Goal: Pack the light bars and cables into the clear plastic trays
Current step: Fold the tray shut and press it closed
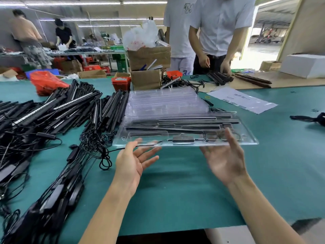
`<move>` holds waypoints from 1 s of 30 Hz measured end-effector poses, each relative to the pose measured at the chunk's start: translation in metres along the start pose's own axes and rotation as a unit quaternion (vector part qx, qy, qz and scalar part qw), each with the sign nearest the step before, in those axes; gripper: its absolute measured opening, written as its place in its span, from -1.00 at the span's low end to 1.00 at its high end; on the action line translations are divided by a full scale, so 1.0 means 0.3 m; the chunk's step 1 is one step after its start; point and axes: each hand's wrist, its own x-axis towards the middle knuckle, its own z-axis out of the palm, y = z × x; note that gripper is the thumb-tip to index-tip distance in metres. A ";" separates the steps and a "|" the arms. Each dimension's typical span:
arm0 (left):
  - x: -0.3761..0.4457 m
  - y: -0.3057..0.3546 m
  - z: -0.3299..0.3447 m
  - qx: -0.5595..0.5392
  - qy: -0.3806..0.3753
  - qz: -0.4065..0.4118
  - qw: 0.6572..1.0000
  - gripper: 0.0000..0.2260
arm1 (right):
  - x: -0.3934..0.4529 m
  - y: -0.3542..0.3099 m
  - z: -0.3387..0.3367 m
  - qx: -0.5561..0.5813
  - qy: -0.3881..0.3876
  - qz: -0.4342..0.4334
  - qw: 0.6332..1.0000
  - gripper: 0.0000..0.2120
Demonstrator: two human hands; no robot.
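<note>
Now, filled tray (184, 127): on counter (175, 182), ahead of both palms, long axis left-right.
Left hand (131, 164): released, at near edge.
Right hand (226, 157): released, fingertips over right end.

Bare green worktop (175, 191) lies open between the near edge and the filled clear tray (184, 127). Left access is blocked by piled light bars (58, 110) and tangled cables (98, 141). Right of the tray, the worktop is open.
</note>
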 end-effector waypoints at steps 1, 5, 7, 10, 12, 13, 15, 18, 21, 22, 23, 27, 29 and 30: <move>-0.002 -0.002 -0.001 0.004 -0.001 0.000 1.000 -0.80 | -0.006 0.027 0.027 -0.008 0.017 0.012 1.000 -0.81; -0.008 -0.016 -0.001 0.007 -0.004 -0.011 1.000 -0.76 | -0.026 0.130 0.129 -0.011 0.058 0.053 0.997 -0.76; -0.010 -0.034 0.001 0.012 -0.007 -0.015 1.000 -0.76 | -0.034 0.173 0.175 -0.019 0.063 0.076 0.995 -0.77; -0.001 -0.049 -0.007 0.033 -0.013 -0.004 0.999 -0.74 | -0.043 0.207 0.208 -0.042 0.091 0.117 0.988 -0.69; 0.013 -0.045 -0.027 0.071 -0.018 0.010 0.997 -0.66 | -0.041 0.201 0.206 -0.044 0.084 0.117 0.989 -0.72; 0.020 -0.042 -0.039 0.095 -0.019 0.017 0.995 -0.60 | -0.040 0.194 0.205 -0.039 0.076 0.113 0.990 -0.78; 0.032 -0.037 -0.064 0.132 -0.007 0.028 0.991 -0.50 | -0.035 0.181 0.201 -0.036 0.074 0.107 0.991 -0.91; 0.051 -0.021 -0.106 0.094 0.056 0.037 0.993 -0.52 | -0.027 0.170 0.180 -0.053 0.078 0.095 0.991 -0.86; 0.073 0.013 -0.148 0.061 0.104 0.045 0.992 -0.62 | -0.028 0.151 0.160 -0.074 0.079 0.076 0.991 -0.77; 0.078 0.024 -0.153 0.061 0.105 0.038 0.992 -0.61 | -0.031 0.146 0.156 -0.084 0.077 0.068 0.991 -0.74; 0.083 0.032 -0.156 0.062 0.102 0.028 0.992 -0.59 | -0.032 0.143 0.154 -0.092 0.076 0.057 0.991 -0.69; 0.116 0.052 -0.135 0.144 0.125 0.033 0.981 -0.52 | -0.035 0.131 0.163 -0.102 0.074 0.030 0.992 -0.72; 0.138 0.059 -0.116 0.264 0.146 0.106 0.947 -0.46 | -0.031 0.117 0.168 -0.075 0.079 0.018 0.994 -0.77; 0.147 0.063 -0.106 0.305 0.141 0.145 0.931 -0.42 | -0.027 0.108 0.168 -0.053 0.082 0.010 0.995 -0.75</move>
